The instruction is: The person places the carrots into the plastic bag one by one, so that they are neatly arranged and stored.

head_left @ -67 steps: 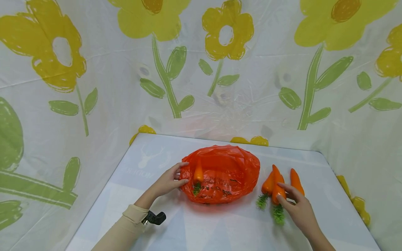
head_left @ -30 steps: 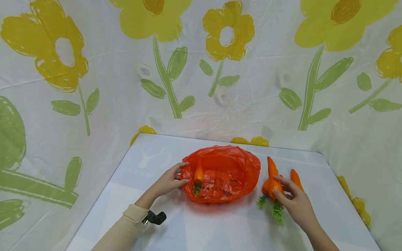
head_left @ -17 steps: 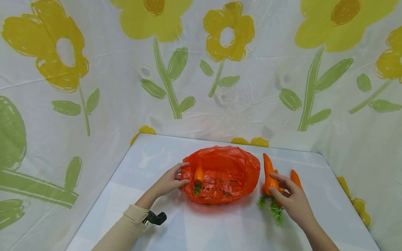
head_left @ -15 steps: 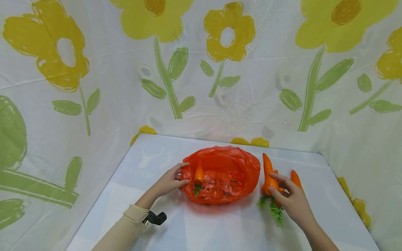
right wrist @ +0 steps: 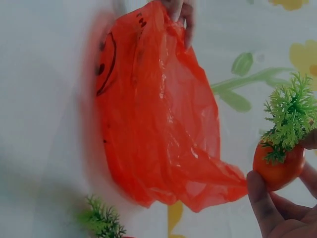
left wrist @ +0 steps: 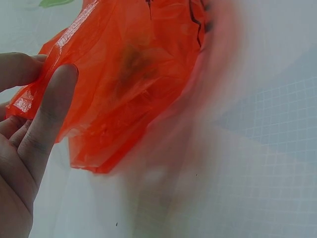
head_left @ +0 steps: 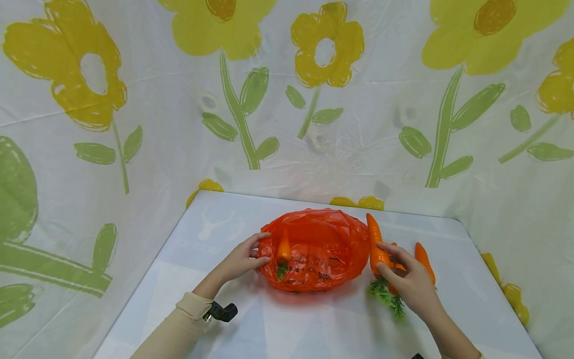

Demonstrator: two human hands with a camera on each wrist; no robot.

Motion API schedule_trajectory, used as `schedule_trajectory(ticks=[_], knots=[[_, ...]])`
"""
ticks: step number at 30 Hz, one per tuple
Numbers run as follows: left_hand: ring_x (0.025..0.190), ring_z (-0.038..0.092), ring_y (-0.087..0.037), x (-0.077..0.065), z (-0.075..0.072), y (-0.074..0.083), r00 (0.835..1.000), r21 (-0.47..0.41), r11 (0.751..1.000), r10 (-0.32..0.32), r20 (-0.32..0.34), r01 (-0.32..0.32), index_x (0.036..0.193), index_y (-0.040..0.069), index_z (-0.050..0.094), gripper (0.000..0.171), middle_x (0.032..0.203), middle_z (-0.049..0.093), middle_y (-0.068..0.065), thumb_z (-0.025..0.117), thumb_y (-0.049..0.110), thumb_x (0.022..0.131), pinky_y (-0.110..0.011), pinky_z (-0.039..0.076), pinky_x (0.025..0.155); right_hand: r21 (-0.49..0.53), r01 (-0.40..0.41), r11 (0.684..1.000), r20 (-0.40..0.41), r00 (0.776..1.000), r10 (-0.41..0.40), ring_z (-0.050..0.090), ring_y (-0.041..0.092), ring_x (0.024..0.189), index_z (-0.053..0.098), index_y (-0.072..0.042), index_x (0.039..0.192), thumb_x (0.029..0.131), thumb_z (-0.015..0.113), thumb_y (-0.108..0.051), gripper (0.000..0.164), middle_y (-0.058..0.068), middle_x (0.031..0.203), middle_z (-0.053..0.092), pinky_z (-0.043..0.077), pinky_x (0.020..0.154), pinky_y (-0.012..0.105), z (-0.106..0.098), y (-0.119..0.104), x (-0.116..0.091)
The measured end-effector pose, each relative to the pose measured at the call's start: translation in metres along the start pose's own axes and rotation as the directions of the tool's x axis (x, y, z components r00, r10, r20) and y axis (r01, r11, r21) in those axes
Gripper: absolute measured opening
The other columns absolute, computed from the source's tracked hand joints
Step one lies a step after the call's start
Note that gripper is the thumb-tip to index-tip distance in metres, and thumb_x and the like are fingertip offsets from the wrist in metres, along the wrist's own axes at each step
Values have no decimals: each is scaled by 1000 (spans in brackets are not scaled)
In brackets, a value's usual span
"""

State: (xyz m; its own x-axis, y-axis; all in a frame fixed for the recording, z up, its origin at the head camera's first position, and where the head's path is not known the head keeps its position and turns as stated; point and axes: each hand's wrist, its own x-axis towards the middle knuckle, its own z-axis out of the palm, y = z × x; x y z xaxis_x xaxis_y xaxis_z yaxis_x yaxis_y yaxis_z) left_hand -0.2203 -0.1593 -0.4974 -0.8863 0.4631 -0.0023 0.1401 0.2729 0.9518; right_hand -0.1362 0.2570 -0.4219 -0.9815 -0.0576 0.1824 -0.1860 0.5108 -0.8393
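Observation:
A red plastic bag (head_left: 314, 286) stands on the table with its mouth wide and dark print on its side. My left hand (head_left: 242, 257) pinches the bag's left rim between thumb and fingers; the left wrist view shows the folded film (left wrist: 37, 94) there. Inside the bag a toy carrot (head_left: 284, 247) leans with its green top down. With its thumb and fingers my right hand (head_left: 412, 281) grips another carrot (head_left: 374, 239), tip up, right at the bag's right edge. In the right wrist view this carrot (right wrist: 277, 171) shows its leafy green end.
One carrot (head_left: 393, 289) lies mostly hidden behind the right hand, and another carrot (head_left: 423, 257) is farther right. The white table (head_left: 287, 329) meets a flower-printed curtain (head_left: 376, 124) at the back and sides. A black device (head_left: 221, 311) sits on the left wrist.
My right hand has lifted a carrot from the group on the right and moved it left, to the bag's edge. My left hand keeps its hold on the rim.

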Motion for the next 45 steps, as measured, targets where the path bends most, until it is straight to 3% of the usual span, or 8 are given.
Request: schedule_trajectory(ticks=[14,23,30,45], knots=[[109,65,-32,0,0,1,1000,1,1000,-5,2,5,153,9,38,66,141,53,-22,71,19,97,-37,62,75,61,-27,998,63,998,24,70,24,99,58,-10,141,98,71,-26,48,17,132,61,58,78,22,6,-9,6],[111,65,-33,1,0,0,1000,18,1000,1,-6,-1,152,11,40,64,142,52,-22,71,22,97,-37,61,79,59,43,997,61,997,-46,63,7,106,61,-9,138,97,72,-22,44,13,133,61,56,84,19,17,-4,8],[110,65,-32,1,1,-1,1000,12,1000,-8,-5,8,152,10,40,65,141,53,-22,72,22,97,-38,61,78,30,21,999,82,996,-24,62,19,108,62,-14,138,96,73,-28,45,11,133,60,54,85,18,25,-6,10],[109,65,-33,0,-1,1,1000,18,1000,0,-4,0,152,10,40,66,139,55,-22,72,21,97,-36,61,77,100,26,995,121,992,-38,61,19,104,63,-14,136,96,74,-24,43,9,124,65,56,83,22,44,0,16]])
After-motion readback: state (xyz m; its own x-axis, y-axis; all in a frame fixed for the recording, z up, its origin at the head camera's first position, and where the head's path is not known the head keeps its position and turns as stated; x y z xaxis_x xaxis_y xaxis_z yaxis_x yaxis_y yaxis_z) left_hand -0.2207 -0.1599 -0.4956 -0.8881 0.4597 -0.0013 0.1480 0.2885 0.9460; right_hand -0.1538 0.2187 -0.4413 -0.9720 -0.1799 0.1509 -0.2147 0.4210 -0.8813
